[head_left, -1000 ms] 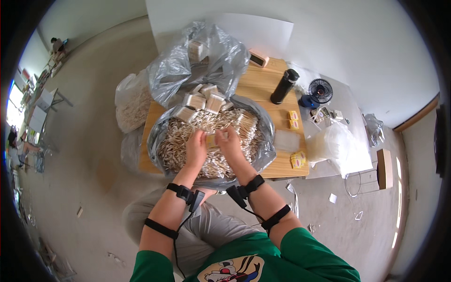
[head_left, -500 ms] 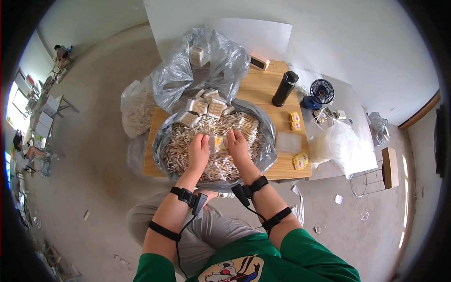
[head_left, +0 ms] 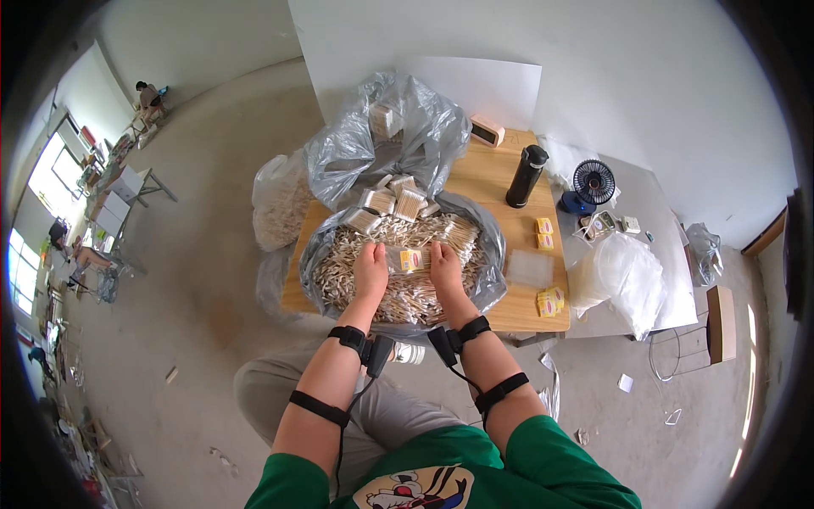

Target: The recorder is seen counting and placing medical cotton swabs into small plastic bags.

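Note:
Between my two hands a small clear plastic packet with a yellow label (head_left: 412, 260) is stretched flat. My left hand (head_left: 370, 270) is closed on one end of it, and my right hand (head_left: 445, 268) grips the other. Right below spreads a heap of loose cotton swabs (head_left: 339, 284) in a wide container lined with a grey plastic bag (head_left: 488, 299). Several bundles of cotton swabs (head_left: 410, 204) lie at the far side of the heap. Behind them, a grey plastic bag (head_left: 339, 161) stands open with more packed swabs inside.
On the wooden table (head_left: 475, 182) to the right are a black bottle (head_left: 527, 176), yellow labels (head_left: 549, 301) and a clear flat tray (head_left: 531, 268). A fan (head_left: 593, 182) and white plastic bags (head_left: 623, 280) occupy the side table. Other people sit far left.
The view has shifted, so everything sits lower and more to the right. Both hands keep their hold on the packet, above the swabs.

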